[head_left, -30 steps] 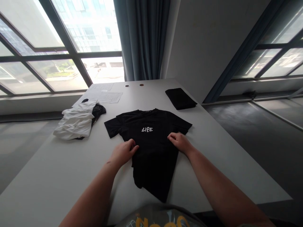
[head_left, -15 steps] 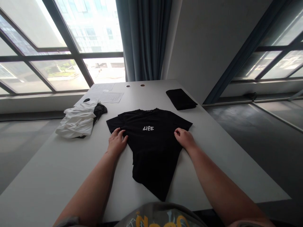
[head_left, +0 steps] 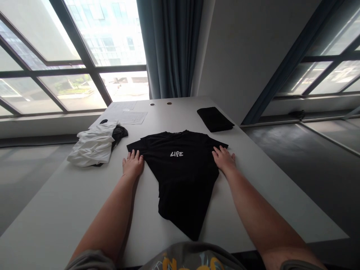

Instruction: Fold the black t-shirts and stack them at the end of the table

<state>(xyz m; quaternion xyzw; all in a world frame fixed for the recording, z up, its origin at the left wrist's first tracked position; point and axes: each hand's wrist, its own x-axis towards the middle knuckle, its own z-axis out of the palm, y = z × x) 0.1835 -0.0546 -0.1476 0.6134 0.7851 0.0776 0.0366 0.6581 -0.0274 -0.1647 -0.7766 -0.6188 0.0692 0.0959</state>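
Two bare hands [head_left: 133, 164] [head_left: 224, 159] here, one black short-sleeved fabric T-shirt [head_left: 187, 183], one folded black cloth stack [head_left: 215, 119], one crumpled black-and-white cloth heap [head_left: 94, 144], two round tabletop holes [head_left: 152, 104] [head_left: 169, 103], two blue curtains [head_left: 170, 48] [head_left: 281, 71]!

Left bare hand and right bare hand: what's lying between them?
A black fabric T-shirt with white lettering, spread on the white table; the head view shows it.

The T-shirt [head_left: 187, 176] at frame centre is coloured black and lettered in white. Solid black is shown by the cloth [head_left: 215, 119] right of centre. The grey shirt [head_left: 191, 250] at bottom centre is printed in yellow.
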